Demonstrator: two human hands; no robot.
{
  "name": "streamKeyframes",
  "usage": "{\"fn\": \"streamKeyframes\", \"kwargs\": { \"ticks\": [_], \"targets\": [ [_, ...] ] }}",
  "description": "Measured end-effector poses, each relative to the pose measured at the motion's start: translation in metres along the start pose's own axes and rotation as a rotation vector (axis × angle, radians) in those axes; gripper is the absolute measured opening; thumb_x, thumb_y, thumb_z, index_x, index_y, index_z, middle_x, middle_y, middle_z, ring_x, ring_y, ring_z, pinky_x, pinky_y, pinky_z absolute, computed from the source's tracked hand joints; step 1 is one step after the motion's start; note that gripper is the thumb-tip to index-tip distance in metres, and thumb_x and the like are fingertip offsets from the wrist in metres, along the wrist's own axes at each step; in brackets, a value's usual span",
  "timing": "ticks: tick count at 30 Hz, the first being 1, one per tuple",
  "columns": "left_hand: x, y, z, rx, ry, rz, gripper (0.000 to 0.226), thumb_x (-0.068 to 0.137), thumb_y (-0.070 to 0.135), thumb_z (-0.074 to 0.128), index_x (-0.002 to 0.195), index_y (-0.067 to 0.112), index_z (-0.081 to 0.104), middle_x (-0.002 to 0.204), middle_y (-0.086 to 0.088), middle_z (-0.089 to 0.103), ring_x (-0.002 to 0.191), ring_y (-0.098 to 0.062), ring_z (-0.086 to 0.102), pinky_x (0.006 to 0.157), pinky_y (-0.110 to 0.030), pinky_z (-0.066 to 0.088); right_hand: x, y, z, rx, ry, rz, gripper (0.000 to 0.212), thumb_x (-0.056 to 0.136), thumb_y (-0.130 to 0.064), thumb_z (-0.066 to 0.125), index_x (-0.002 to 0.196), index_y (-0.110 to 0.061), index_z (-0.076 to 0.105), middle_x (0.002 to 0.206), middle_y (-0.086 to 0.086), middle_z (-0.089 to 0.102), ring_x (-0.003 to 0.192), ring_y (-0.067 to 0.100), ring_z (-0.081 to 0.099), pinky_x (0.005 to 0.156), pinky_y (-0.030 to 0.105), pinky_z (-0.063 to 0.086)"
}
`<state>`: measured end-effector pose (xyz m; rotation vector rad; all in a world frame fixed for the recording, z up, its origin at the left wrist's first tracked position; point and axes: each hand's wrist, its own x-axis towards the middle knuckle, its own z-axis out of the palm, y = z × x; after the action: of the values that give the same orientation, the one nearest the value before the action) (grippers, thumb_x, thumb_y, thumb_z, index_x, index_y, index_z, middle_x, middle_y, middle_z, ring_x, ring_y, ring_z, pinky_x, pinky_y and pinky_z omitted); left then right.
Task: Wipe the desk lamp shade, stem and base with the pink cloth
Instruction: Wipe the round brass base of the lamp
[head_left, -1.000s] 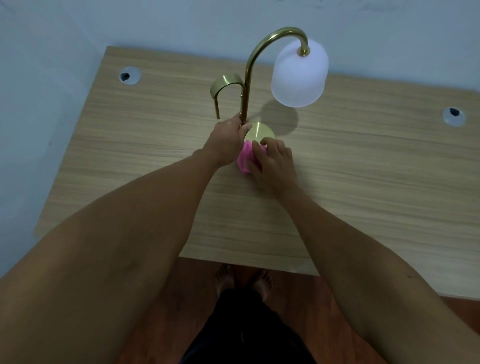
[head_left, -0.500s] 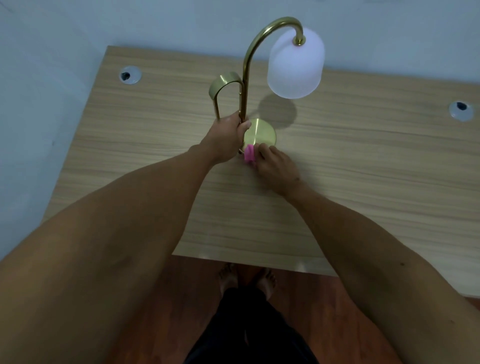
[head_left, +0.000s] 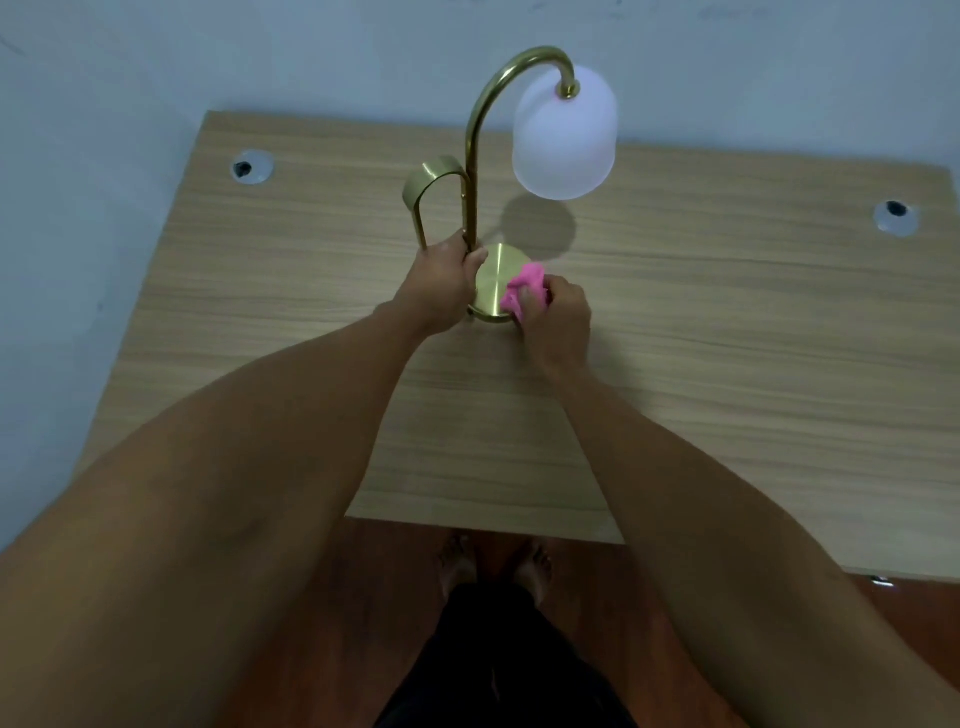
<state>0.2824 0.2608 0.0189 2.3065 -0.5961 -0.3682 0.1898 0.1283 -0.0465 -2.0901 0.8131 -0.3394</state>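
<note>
A brass desk lamp stands on the wooden desk (head_left: 727, 364). Its curved stem (head_left: 471, 156) rises to a white shade (head_left: 565, 135) that hangs over the desk, and a looped brass handle (head_left: 422, 197) sits left of the stem. My left hand (head_left: 441, 280) grips the stem's foot just above the round brass base (head_left: 493, 280). My right hand (head_left: 558, 327) holds the bunched pink cloth (head_left: 527, 293) pressed on the right side of the base.
Two round cable grommets sit in the desk, one at the far left (head_left: 252, 167) and one at the far right (head_left: 894, 217). A pale wall (head_left: 104, 104) runs behind and left of the desk. My bare feet (head_left: 493, 564) stand on the wooden floor below the desk's front edge.
My right hand has carried the pink cloth from the base's front-left edge round to its right side. The left hand has kept its hold on the stem.
</note>
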Motion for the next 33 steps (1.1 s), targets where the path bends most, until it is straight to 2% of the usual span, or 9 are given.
{"fn": "streamKeyframes", "kwargs": {
  "ticks": [2,5,10,12,14,17,20,27,33],
  "targets": [
    [0.0,-0.001,0.001,0.01,0.008,0.009,0.026,0.104,0.026,0.045,0.104,0.007,0.062,0.089,-0.013,0.066,0.082,-0.026,0.059,0.07,-0.03,0.041,-0.009,-0.008,0.015,-0.064,0.049,0.05,0.026,0.095,-0.024,0.065,0.113,-0.006,0.065,0.106,0.014,0.058,0.084,0.022,0.048,0.069,0.026,0.033],
    [0.001,-0.001,0.0,0.008,0.005,0.008,0.025,0.104,0.026,0.044,0.104,0.008,0.061,0.089,-0.011,0.065,0.082,-0.025,0.059,0.071,-0.031,0.041,-0.033,-0.017,0.044,-0.227,0.064,0.102,0.03,0.092,-0.025,0.067,0.115,-0.006,0.061,0.111,0.016,0.06,0.093,0.031,0.055,0.074,0.045,0.054],
    [0.003,-0.001,-0.004,0.025,-0.037,-0.01,0.026,0.104,0.029,0.043,0.105,0.009,0.061,0.088,-0.004,0.061,0.084,-0.021,0.056,0.073,-0.028,0.036,-0.067,-0.05,0.077,0.24,-0.163,-0.036,0.024,0.085,-0.032,0.05,0.084,-0.013,0.065,0.072,0.001,0.068,0.066,0.022,0.066,0.06,0.04,0.056],
    [0.003,-0.002,-0.005,0.025,-0.05,-0.004,0.027,0.104,0.03,0.044,0.105,0.009,0.061,0.088,-0.005,0.062,0.084,-0.022,0.057,0.073,-0.029,0.038,-0.074,-0.054,0.071,0.357,-0.202,0.034,0.019,0.087,-0.029,0.051,0.082,-0.018,0.065,0.072,0.0,0.07,0.065,0.02,0.068,0.06,0.041,0.058],
    [0.003,-0.002,-0.007,0.023,-0.05,-0.002,0.026,0.104,0.029,0.044,0.105,0.009,0.061,0.088,-0.006,0.062,0.083,-0.023,0.058,0.073,-0.03,0.04,-0.075,-0.049,0.055,0.42,-0.098,0.165,0.014,0.088,-0.032,0.057,0.09,-0.021,0.065,0.086,0.0,0.071,0.077,0.02,0.068,0.065,0.04,0.056],
    [0.004,-0.003,-0.008,0.012,-0.071,0.003,0.026,0.104,0.028,0.043,0.104,0.009,0.061,0.087,-0.007,0.062,0.082,-0.024,0.057,0.071,-0.031,0.041,-0.055,-0.033,0.025,0.435,0.24,0.328,0.026,0.087,-0.03,0.057,0.1,-0.007,0.062,0.102,0.009,0.063,0.085,0.02,0.058,0.07,0.026,0.042],
    [0.004,-0.003,-0.009,0.009,-0.076,0.003,0.025,0.104,0.028,0.043,0.104,0.01,0.06,0.086,-0.005,0.061,0.081,-0.022,0.056,0.071,-0.03,0.039,-0.027,-0.025,0.003,0.437,0.383,0.422,0.017,0.089,-0.02,0.056,0.098,-0.006,0.058,0.106,0.013,0.061,0.089,0.024,0.057,0.071,0.024,0.047],
    [0.004,-0.003,-0.009,0.007,-0.078,0.009,0.024,0.104,0.027,0.045,0.104,0.01,0.061,0.088,-0.01,0.065,0.081,-0.023,0.059,0.07,-0.028,0.038,-0.025,-0.041,0.034,0.282,0.224,0.462,0.034,0.085,-0.023,0.069,0.112,-0.01,0.051,0.116,0.012,0.055,0.099,0.031,0.059,0.085,0.051,0.054],
    [0.007,-0.006,-0.01,0.01,-0.08,0.018,0.023,0.103,0.028,0.046,0.103,0.01,0.061,0.091,-0.011,0.067,0.084,-0.024,0.061,0.074,-0.033,0.046,-0.06,-0.07,0.074,0.402,0.321,0.47,0.032,0.088,-0.006,0.066,0.114,0.002,0.047,0.121,0.023,0.053,0.109,0.036,0.051,0.091,0.045,0.046]
  ]
}}
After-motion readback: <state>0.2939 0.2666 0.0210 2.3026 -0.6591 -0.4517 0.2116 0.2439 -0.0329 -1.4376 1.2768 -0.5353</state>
